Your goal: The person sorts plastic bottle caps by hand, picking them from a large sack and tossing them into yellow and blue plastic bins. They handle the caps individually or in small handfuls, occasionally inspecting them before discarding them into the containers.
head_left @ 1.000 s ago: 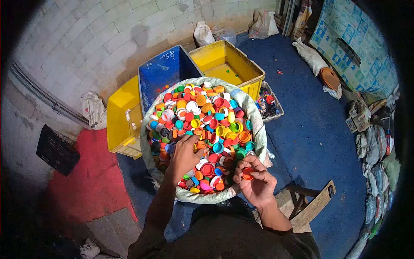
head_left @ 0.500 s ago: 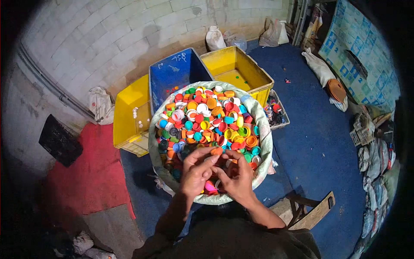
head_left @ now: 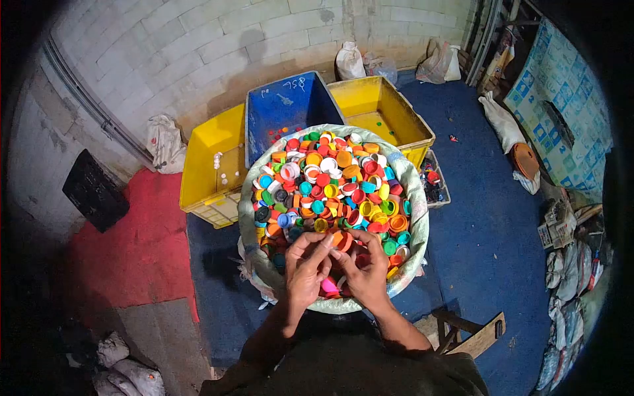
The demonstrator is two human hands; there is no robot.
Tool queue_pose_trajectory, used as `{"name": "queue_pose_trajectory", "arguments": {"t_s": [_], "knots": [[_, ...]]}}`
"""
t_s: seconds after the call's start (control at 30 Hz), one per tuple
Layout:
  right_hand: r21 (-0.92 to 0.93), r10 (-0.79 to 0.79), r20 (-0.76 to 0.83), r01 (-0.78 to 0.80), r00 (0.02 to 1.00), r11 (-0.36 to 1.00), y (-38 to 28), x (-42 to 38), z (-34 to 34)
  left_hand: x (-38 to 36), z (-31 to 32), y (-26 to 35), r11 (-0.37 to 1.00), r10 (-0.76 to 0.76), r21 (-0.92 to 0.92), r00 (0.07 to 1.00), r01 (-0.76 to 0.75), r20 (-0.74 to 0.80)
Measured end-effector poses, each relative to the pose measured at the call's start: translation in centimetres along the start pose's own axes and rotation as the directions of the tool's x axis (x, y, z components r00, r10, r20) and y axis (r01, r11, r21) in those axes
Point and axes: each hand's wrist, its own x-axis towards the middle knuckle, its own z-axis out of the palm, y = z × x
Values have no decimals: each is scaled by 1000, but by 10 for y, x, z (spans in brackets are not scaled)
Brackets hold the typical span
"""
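An orange bottle cap is held up between my two hands, its open hollow side partly showing. My left hand pinches its left edge with thumb and fingers. From the other side, my right hand grips it with the thumb below and the fingers curled behind. Both hands are over the near part of a large round sack with a rolled rim, full of loose plastic caps in many colours. A pink cap shows just below my hands.
Behind the sack stand a blue bin with a few red caps, a yellow bin with white pieces, and another yellow bin. A small crate sits to the right. A wooden stool is near my right side.
The view has shifted, so the sack and bins appear farther right. The orange cap has turned between my fingers and shows more of its hollow side. Both hands remain on it.
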Motion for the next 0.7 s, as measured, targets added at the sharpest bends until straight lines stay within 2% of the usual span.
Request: {"name": "queue_pose_trajectory", "arguments": {"t_s": [0.03,0.07,0.1,0.13,0.17,0.23,0.3,0.33,0.43,0.5,0.57,0.63,0.67,0.7], "knots": [[88,84,17,-85,996,993,1,0,1,-1,4,4,999,-12,-32,999,11,-39],[316,252,69,-261,965,912,-3,1,0,-1,6,8,998,-23,-65,997,18,-76],[511,396,160,-419,904,751,-11,4,-4,1,6,9,993,-22,-117,996,12,-89],[655,500,280,-544,819,524,-16,6,-7,3,4,11,986,-21,-169,995,4,-101],[718,467,382,-575,797,393,-10,10,-11,7,1,13,975,-18,-222,994,-7,-111],[768,537,419,-602,732,221,-16,21,-14,17,-19,9,934,-57,-356,997,37,-47],[763,564,450,-627,692,160,-29,29,-14,23,-25,11,875,-104,-478,994,77,-31],[762,531,495,-637,688,114,-25,31,-12,24,-24,15,819,-158,-567,985,89,-73],[776,455,561,-631,691,2,-22,43,-4,37,-35,23,801,-95,-598,993,32,-74],[764,445,524,-632,726,133,-28,56,7,48,-45,33,801,-67,-598,993,-5,-97],[758,421,544,-641,725,124,-29,71,18,60,-50,55,804,-66,-595,992,-12,-110],[738,504,526,-662,685,130,-37,89,36,82,-53,82,811,-69,-585,989,-21,-131],[742,461,523,-649,717,167,-41,98,44,100,-60,92,798,-56,-601,986,-50,-156],[735,492,505,-652,709,186,-46,111,56,123,-67,102,783,-43,-617,983,-78,-178]]}}
